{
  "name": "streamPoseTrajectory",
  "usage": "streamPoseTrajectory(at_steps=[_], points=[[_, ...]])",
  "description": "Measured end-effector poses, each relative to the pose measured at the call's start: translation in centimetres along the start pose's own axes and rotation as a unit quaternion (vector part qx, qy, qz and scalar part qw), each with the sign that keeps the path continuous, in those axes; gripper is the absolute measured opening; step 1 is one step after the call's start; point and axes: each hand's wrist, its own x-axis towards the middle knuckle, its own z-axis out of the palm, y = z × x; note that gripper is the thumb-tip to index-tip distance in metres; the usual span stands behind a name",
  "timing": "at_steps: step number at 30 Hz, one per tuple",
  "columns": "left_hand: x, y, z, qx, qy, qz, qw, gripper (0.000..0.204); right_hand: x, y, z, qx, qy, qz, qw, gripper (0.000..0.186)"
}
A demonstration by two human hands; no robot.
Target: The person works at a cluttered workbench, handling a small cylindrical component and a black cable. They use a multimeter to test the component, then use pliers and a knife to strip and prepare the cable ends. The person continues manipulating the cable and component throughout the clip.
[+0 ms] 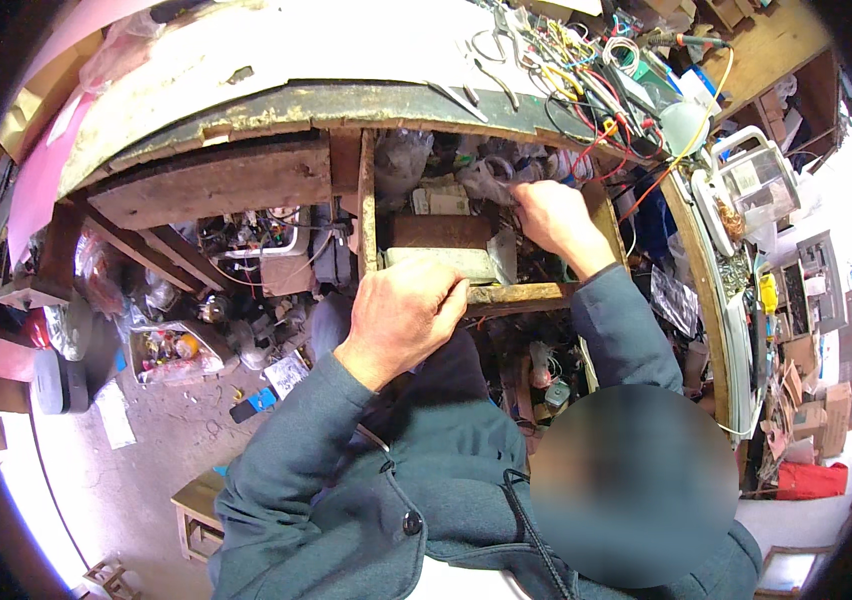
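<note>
An open wooden drawer (521, 294) under the bench holds a brown block (436, 230), a pale block (466, 264) and crumpled plastic bags (401, 160). My left hand (401, 318) is closed over the drawer's front rail at its left part, fingertips partly hidden. Toward the back right of the drawer, my right hand (554, 218) has its curled fingers on a crumpled clear plastic bag (486, 182); the fingertips are partly hidden among the contents.
The worktop (326, 45) carries pliers (494, 72), tangled wires and tools at the right. A clear container (758, 178) stands at the right edge. A cluttered bin (176, 355) and a wooden stool (196, 510) are on the left, with boxes (804, 410) far right.
</note>
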Motion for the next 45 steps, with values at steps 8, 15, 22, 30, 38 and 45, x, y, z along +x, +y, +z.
streamPoseTrajectory(at_steps=[8,15,22,30,38,45], points=[[0.1,0.2,-0.1,-0.015,0.015,0.008,1.000,0.007,-5.4,4.8,-3.2,0.012,0.033,0.127,0.991,0.018],[0.1,0.1,0.0,0.004,-0.002,0.016,1.000,0.007,-7.5,6.2,-0.8,-0.022,0.040,0.154,0.987,0.017],[-0.1,0.0,0.1,0.005,0.001,0.011,1.000,0.008,-4.8,0.8,-1.3,0.051,-0.083,0.096,0.991,0.025],[0.1,0.4,0.1,0.006,0.002,0.009,1.000,0.006,-4.2,-0.1,0.3,0.021,-0.077,0.086,0.993,0.033],[-0.1,0.0,0.1,0.025,-0.012,-0.001,1.000,0.007,-5.3,5.4,-2.3,-0.020,-0.012,0.218,0.976,0.030],[-0.1,0.0,0.2,0.043,-0.020,0.009,0.999,0.007,-6.0,5.5,0.5,-0.015,0.065,0.196,0.978,0.020]])
